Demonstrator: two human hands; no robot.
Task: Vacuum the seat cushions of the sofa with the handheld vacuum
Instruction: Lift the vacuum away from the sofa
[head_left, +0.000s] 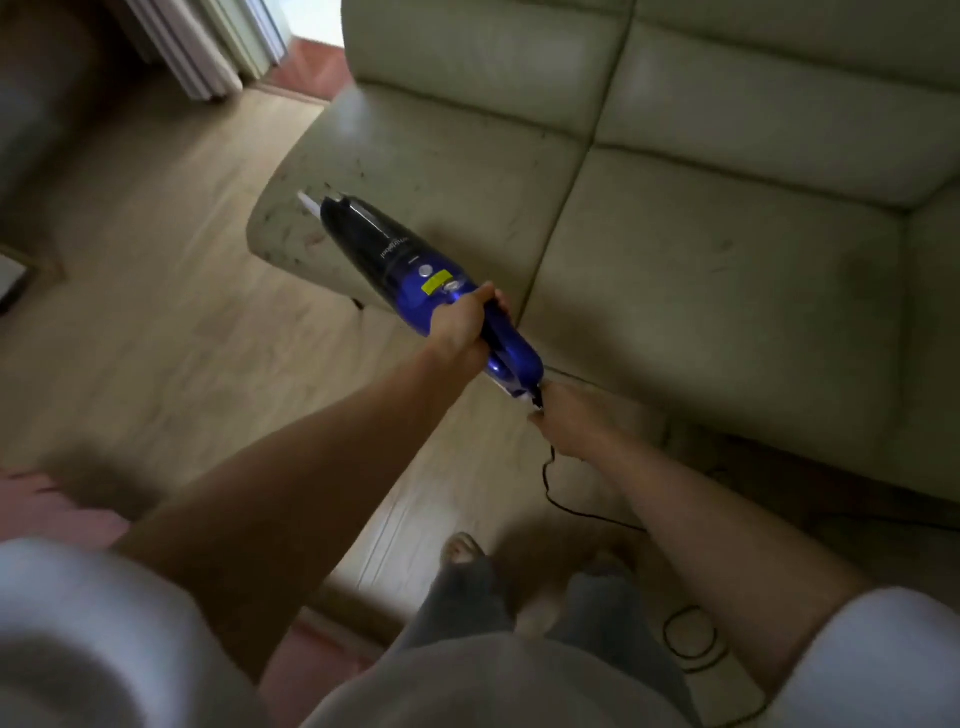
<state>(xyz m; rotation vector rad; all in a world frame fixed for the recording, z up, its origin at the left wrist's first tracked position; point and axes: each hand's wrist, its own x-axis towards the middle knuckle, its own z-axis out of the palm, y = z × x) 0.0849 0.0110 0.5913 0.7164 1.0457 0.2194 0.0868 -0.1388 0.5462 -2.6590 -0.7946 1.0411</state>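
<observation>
We note the vacuum (415, 270): deep blue body, dark translucent front, white nozzle tip, yellow label, silver buttons. Cord (558, 493): black. Sofa (701, 208): pale grey-green, dotted with dark specks on the left cushion. Floor (156, 286): light wood grain. Sleeves (883, 660): white. Trousers (467, 597): grey.

a: what can't be confirmed?

b: the sofa (675, 218) is cut off by the top and right edges, so its full extent is unknown. the right hand (574, 421) is at the rear end of the vacuum (415, 270); whether its fingers pinch the cord (561, 499) can't be told, since they lie under the hand.

a: and the nozzle?

b: the white tip (310, 203) is smeared by motion; contact with the seat cushion (441, 171) is unclear.

a: anything else?

b: the specks on that cushion are too small to identify. the lower-left corner is blurred; the sleeve (78, 623) there shows no detail.
</observation>
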